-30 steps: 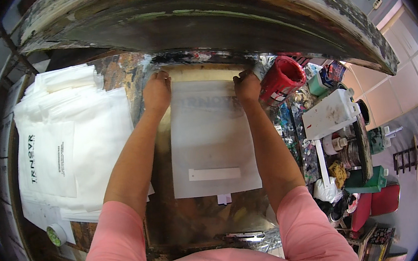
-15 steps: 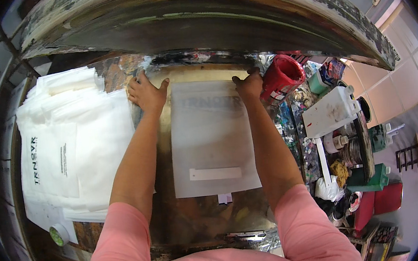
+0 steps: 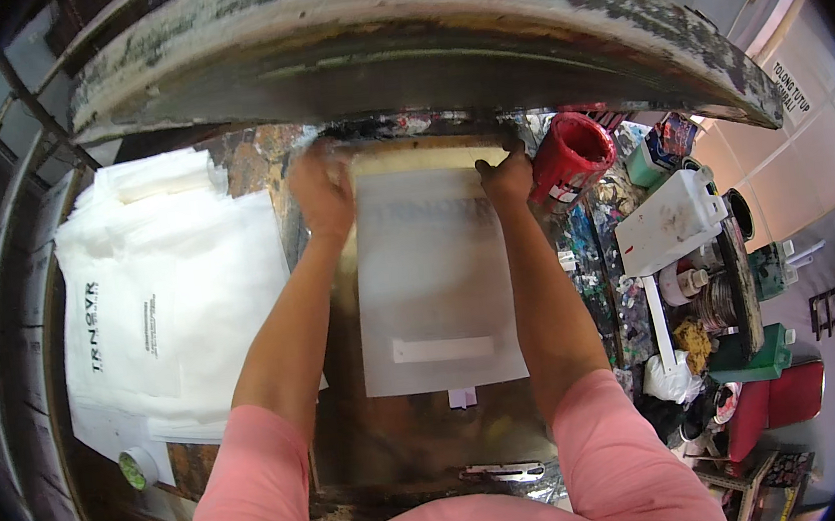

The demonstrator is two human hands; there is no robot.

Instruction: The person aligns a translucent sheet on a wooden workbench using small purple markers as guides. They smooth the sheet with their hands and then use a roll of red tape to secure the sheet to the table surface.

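Note:
A translucent whitish plastic bag (image 3: 434, 279) lies flat on the brownish board (image 3: 426, 451), with faint dark print at its far end and a pale strip showing near its close end. My right hand (image 3: 507, 179) is at the bag's far right corner, thumb and fingers apart, with nothing seen in it. Left of the bag's far left corner is my left hand (image 3: 323, 194), its fingers smeared by motion. Beyond both hands, a broad paint-stained frame (image 3: 399, 71) stands raised over the far side of the board.
On the left lies a stack of white printed bags (image 3: 211, 310), with a tape roll (image 3: 136, 468) nearby. A red tub (image 3: 576, 157), a white jerrycan (image 3: 670, 221) and a green container (image 3: 753, 354) crowd the right. A box cutter (image 3: 503, 473) lies at the near edge.
The whole view has shifted a little. The raised frame appears slightly higher above the board. My left hand has become blurred; my right hand stays near the bag's far right corner.

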